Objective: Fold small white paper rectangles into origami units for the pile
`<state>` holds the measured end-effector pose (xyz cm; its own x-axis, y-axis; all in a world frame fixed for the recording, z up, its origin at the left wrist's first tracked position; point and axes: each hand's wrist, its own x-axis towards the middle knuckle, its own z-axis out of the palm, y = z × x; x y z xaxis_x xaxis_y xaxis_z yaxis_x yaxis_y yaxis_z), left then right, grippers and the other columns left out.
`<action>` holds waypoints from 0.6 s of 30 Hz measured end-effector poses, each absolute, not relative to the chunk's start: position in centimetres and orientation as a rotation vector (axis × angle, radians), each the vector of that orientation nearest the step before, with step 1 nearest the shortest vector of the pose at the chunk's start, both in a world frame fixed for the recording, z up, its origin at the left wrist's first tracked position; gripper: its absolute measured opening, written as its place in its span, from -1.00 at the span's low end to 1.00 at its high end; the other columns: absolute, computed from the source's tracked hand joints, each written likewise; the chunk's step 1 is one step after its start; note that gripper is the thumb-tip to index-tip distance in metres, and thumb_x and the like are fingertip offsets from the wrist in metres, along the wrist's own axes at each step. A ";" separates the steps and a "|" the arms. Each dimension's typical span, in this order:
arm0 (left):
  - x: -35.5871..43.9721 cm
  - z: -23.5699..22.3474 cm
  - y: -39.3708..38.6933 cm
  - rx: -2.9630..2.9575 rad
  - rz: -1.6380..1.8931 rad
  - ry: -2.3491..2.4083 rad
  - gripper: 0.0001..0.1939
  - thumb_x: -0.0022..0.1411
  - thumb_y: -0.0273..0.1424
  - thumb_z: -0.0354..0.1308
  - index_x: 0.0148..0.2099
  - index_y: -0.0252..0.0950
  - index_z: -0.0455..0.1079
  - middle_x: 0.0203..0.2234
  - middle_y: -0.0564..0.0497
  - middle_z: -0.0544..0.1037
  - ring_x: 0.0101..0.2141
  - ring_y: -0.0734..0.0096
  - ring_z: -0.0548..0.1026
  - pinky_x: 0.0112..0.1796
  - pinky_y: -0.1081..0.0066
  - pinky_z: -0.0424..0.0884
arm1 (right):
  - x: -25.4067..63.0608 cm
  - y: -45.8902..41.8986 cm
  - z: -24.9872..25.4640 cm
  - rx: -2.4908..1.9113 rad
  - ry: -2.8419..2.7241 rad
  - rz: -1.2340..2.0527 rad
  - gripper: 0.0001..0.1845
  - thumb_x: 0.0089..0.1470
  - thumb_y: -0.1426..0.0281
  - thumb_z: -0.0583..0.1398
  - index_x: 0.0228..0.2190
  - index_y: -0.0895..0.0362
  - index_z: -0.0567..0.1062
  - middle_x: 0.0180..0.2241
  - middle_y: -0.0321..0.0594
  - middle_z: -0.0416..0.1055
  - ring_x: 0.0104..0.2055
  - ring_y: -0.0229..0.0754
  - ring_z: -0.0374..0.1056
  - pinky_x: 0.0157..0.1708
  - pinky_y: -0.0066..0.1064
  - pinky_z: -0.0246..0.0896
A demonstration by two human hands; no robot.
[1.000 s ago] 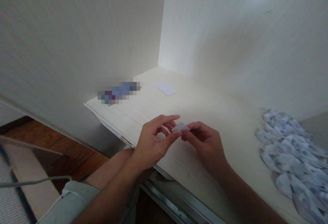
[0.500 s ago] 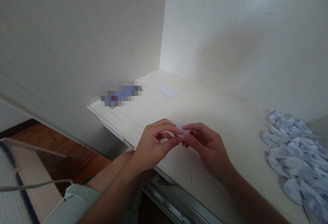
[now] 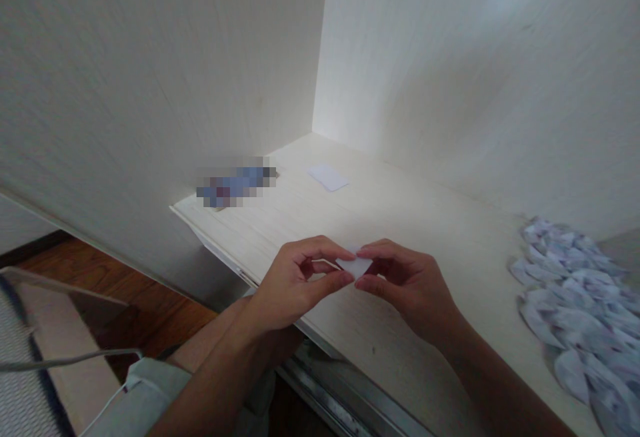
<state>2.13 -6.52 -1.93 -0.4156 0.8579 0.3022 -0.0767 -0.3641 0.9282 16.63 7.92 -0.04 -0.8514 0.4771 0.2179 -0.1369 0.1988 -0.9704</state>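
A small folded piece of white paper (image 3: 354,266) is pinched between both my hands, just above the pale wooden shelf (image 3: 400,224). My left hand (image 3: 295,284) grips its left side with thumb and fingertips closed on it. My right hand (image 3: 405,284) holds the right side the same way, thumb underneath and fingers on top. Most of the paper is hidden by my fingers.
A heap of folded white paper pieces (image 3: 575,304) lies on the shelf at the right. A flat white paper slip (image 3: 328,176) rests near the back corner, and a blurred-out object (image 3: 235,184) lies at the left edge. Walls close in behind and to the left.
My left fingers have closed down onto the paper, and both hands have drawn slightly lower and nearer to me. The paper now shows less between the fingertips.
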 end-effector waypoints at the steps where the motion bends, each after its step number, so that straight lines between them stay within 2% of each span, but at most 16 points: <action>1: 2.0 -1.9 -6.6 1.116 1.843 1.199 -0.80 0.17 -0.51 0.44 -0.13 -0.26 0.65 -0.27 -0.02 0.65 -0.32 0.48 0.60 -0.26 0.50 0.54 | 16.6 7.9 -0.1 -0.298 -2.007 1.698 -0.68 -0.11 0.30 0.55 -0.24 -0.03 0.72 -0.34 -0.24 0.61 -0.39 -0.23 0.45 -0.37 -0.36 0.43; 8: 1.5 -1.9 -6.9 1.087 1.794 1.203 -0.83 0.13 -0.52 0.47 -0.19 -0.24 0.67 -0.31 -0.01 0.67 -0.31 0.45 0.62 -0.24 0.49 0.55 | 16.6 7.8 -0.6 -0.216 -2.044 1.701 -0.71 0.00 0.36 0.50 -0.18 -0.11 0.71 -0.31 -0.26 0.61 -0.34 -0.25 0.47 -0.35 -0.42 0.43; 15: 1.4 -1.9 -6.7 1.058 1.772 1.219 -0.84 0.09 -0.51 0.50 -0.24 -0.25 0.68 -0.34 -0.01 0.66 -0.33 0.47 0.61 -0.27 0.52 0.53 | 16.8 8.0 -0.7 -0.192 -2.077 1.693 -0.71 0.03 0.38 0.48 -0.16 -0.10 0.70 -0.29 -0.26 0.60 -0.33 -0.25 0.48 -0.33 -0.44 0.44; 18: 1.4 -1.7 -6.7 1.070 1.776 1.219 -0.87 0.12 -0.50 0.48 -0.24 -0.24 0.69 -0.35 -0.01 0.67 -0.33 0.49 0.61 -0.27 0.54 0.52 | 16.8 7.8 -0.5 -0.184 -2.090 1.601 -0.78 0.07 0.37 0.46 -0.20 -0.08 0.71 -0.30 -0.26 0.61 -0.33 -0.24 0.50 -0.33 -0.42 0.44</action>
<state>1.39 -6.66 -1.74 -0.3963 0.8886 0.2311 -0.1034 -0.2933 0.9504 16.78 7.81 -0.52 -0.8674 0.3955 0.3018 -0.1884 0.3003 -0.9350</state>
